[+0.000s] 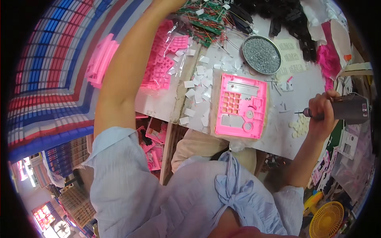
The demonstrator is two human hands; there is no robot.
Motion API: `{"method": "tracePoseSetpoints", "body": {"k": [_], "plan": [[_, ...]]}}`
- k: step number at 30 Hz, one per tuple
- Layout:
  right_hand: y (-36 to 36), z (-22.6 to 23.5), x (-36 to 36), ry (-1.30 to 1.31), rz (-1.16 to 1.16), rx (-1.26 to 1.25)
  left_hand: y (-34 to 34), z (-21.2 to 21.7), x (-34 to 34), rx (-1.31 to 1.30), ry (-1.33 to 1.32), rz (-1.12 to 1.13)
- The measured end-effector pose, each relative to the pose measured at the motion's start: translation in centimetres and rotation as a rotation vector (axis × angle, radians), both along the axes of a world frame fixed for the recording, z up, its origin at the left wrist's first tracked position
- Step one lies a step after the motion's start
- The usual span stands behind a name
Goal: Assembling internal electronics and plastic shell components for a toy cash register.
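My right hand (321,109) is wrapped round a dark electric screwdriver (351,110) at the right of the table, its thin bit pointing left. My left arm stretches far forward, and my left hand (172,4) is cut off by the top edge, beside a heap of green circuit boards (208,23) with wires. Its fingers are out of sight. In front of me a pink plastic casing (258,113) lies with its inside up, holding a metal strip, a grid of square openings and round parts. Neither hand touches it.
A round dish (244,41) of small grey metal pieces stands behind the casing. White square pieces (189,84) are scattered to its left, near bagged pink keypads (158,69). Black parts (283,14) pile up at the back. Pale discs (298,127) lie near the screwdriver; a yellow fan (326,220) is lower right.
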State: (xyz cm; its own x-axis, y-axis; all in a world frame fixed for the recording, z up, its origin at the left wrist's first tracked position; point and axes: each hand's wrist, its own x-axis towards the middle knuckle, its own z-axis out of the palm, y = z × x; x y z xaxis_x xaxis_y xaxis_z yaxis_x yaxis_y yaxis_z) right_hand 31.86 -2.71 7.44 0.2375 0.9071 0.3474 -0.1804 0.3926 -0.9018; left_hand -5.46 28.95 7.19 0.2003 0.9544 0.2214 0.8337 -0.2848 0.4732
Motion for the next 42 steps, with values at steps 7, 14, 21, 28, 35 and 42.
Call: {"method": "tracePoseSetpoints", "body": {"k": [7,14,21,28,35,42], "plan": [[1.0,-0.2,-0.8,0.013,0.019,0.005,8.6,-5.3,-3.0,-0.482,0.569,0.197],[0.6,0.4,-0.6,-0.008,-0.042,-0.011,6.1,-5.7,-0.4,-0.095,0.565,0.178],[0.7,1.9,-0.5,-0.468,-0.665,0.133,-1.5,4.8,-4.6,0.392,-1.084,0.286],[-3.5,1.6,-7.8,-0.180,0.115,-0.073,-16.3,5.0,2.1,0.470,-0.478,-0.249],[3.6,0.3,-13.0,0.032,0.446,-0.481,-23.9,1.8,5.1,0.509,-0.157,-0.579],[4.7,-1.0,-9.9,-0.020,0.193,-0.462,-18.3,1.9,-2.8,0.140,-0.002,-0.289]]}}
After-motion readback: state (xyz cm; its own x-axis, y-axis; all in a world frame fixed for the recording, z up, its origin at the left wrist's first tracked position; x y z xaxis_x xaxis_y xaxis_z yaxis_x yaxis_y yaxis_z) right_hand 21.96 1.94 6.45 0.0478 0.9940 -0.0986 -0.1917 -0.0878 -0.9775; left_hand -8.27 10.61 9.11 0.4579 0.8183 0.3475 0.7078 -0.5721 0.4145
